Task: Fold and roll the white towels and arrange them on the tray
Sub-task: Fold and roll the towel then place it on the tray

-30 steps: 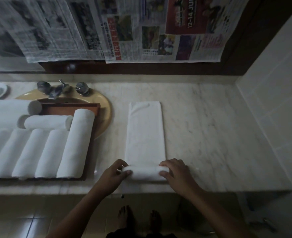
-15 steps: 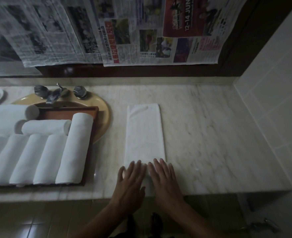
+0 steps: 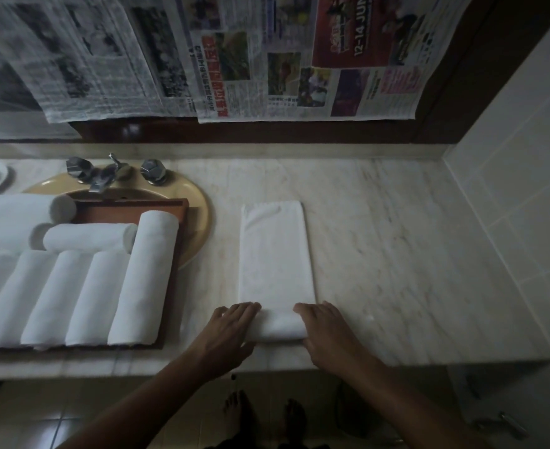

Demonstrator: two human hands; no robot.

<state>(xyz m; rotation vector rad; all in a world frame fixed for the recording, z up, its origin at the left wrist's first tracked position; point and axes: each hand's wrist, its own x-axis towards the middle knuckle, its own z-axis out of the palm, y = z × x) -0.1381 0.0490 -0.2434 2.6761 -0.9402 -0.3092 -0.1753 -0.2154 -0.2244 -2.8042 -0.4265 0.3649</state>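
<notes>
Head view: my left hand [image 3: 231, 332] and right hand [image 3: 325, 332] are gripping the rolled near end of the white towel [image 3: 276, 254], fingers together and curled over the roll. Beyond my fingertips its remainder is lying flat on the marble counter [image 3: 396, 254]. Left of my left fingers, rolled towels [image 3: 72, 296] are lying on the wooden tray [image 3: 131, 205].

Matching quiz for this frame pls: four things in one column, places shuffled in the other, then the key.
Things
1 towel
2 tray
3 tap
4 newspapers

Places
A hung on the wall above the counter
B at the back rim of the sink
C on the counter, near end rolled, gripped by the left hand and the right hand
D over the sink, carrying rolled towels

Pairs: 1-C, 2-D, 3-B, 4-A
</notes>
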